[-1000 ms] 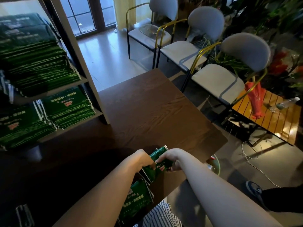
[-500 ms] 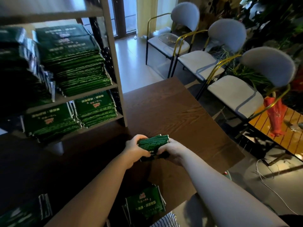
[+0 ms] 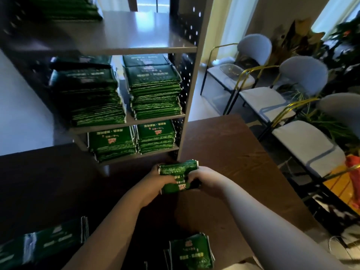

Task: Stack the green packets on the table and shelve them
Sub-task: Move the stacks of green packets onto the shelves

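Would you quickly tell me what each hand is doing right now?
Left hand: grips the stack of green packets.
Right hand: grips the same stack.

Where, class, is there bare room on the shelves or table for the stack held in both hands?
Free: the upper shelf board, right of its pile; the table right of the shelf post, toward the chairs. Crowded: the middle shelf, filled by two tall stacks, and the table's near edge with loose packets.

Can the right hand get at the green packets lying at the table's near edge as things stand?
Probably not yet: the right hand and left hand both grip the held stack. Nothing covers the near packets, so once it lets go the way looks free.
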`<state>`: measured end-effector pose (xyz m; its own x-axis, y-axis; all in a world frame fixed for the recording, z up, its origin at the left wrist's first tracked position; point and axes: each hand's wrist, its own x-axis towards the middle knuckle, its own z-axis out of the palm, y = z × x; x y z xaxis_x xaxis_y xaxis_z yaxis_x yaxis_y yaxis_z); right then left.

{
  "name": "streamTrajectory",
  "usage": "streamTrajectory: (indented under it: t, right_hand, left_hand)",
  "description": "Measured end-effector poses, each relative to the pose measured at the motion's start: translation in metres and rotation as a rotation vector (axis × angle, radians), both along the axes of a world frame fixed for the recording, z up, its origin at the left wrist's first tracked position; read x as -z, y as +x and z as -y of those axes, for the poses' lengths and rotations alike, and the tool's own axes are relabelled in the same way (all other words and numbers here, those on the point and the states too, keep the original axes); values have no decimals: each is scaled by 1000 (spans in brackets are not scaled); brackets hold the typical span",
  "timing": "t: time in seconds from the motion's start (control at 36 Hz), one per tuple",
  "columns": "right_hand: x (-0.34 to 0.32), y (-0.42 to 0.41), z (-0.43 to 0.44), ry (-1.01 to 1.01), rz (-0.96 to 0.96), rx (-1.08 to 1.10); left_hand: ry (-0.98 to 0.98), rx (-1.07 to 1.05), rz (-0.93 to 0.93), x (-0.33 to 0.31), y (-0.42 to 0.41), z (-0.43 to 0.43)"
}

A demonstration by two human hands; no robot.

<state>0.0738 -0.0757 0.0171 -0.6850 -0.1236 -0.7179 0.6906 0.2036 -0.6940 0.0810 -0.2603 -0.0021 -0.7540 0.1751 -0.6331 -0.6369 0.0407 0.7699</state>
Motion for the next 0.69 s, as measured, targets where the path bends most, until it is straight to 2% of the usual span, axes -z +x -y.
streamTrajectory:
  t: [0.11,0.31,0.56,0.69]
  right_hand:
    - [-52,-7,9,-11,-30,-193]
    - [-131,-5,21,-224,-48,-311]
    - [-201,0,55,-396,-141,-311]
    - [-233,5,73,-451,-208,-310]
  left_hand:
    - [99,6,-17,-49,3,21]
    - [177,-2,-153,-127,19,50]
    - [311,-241,-251,-197,38,79]
    - [408,-277,-315,-232,49,93]
